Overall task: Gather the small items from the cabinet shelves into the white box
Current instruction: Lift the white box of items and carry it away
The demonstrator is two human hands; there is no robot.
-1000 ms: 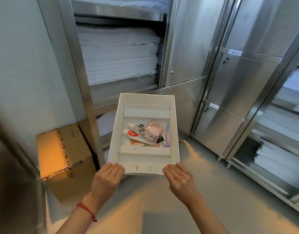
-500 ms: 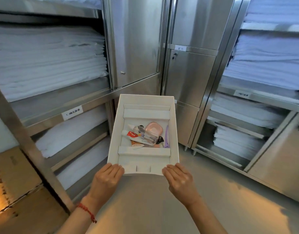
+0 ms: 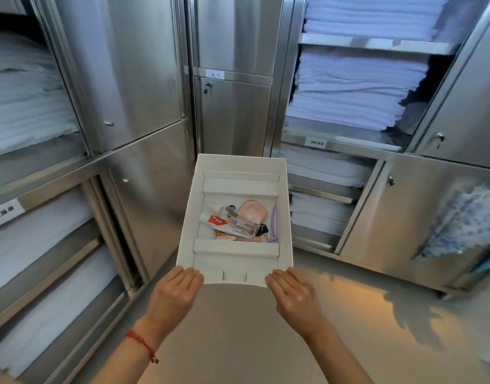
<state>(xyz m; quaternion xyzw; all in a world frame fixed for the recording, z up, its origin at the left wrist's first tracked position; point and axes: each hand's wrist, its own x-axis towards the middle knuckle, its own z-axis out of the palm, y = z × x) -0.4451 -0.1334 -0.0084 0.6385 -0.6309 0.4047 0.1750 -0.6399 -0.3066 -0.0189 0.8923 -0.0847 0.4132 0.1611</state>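
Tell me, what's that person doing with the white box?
A person carries the white box with both hands, the left hand and right hand at its near corners. Small toiletries, like a toothpaste tube and a pink case, lie in it. Steel cabinets with folded white linens stand ahead.

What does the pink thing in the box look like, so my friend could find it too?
Start at the white box that both hands hold by its near end, in front of the steel cabinets. Look in its middle section, where the small items lie in a heap. The pink case sits at the far side of the heap, behind the clear bottle; it is the only rounded, flat, pale pink piece there.
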